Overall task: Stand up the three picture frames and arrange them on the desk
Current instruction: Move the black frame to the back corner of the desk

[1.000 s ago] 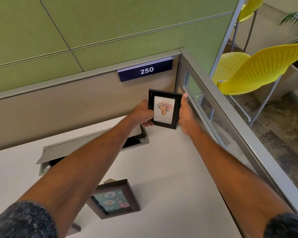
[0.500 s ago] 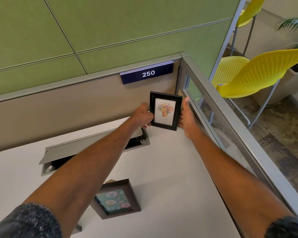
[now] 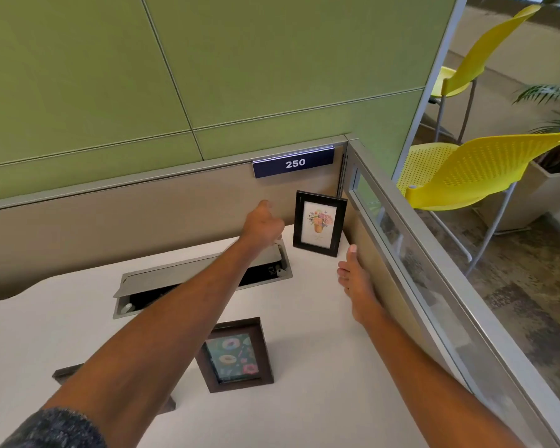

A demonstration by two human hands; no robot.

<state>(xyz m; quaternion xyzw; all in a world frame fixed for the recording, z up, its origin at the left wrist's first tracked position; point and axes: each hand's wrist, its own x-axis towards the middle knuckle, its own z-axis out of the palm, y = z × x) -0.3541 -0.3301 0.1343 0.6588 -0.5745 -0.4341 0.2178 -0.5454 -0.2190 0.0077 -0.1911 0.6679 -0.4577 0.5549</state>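
A black frame [image 3: 319,223] with a flower-pot picture stands upright in the desk's far right corner, free of both hands. My left hand [image 3: 262,225] hovers just left of it, fingers loosely curled, holding nothing. My right hand [image 3: 356,279] is below and right of the frame, fingers straight, alongside the side partition. A brown frame [image 3: 235,354] with a donut picture stands mid-desk. A third dark frame [image 3: 66,373] lies mostly hidden under my left forearm.
An open metal cable tray [image 3: 162,279] is recessed in the white desk [image 3: 320,376] behind the brown frame. A beige partition with a "250" sign [image 3: 293,163] backs the desk; a glass side panel [image 3: 411,253] bounds the right. Yellow chairs [image 3: 466,176] stand beyond.
Both hands have let go of the black frame, which now stands on its own in the corner. My right hand has drawn back toward me; my left has shifted slightly left.
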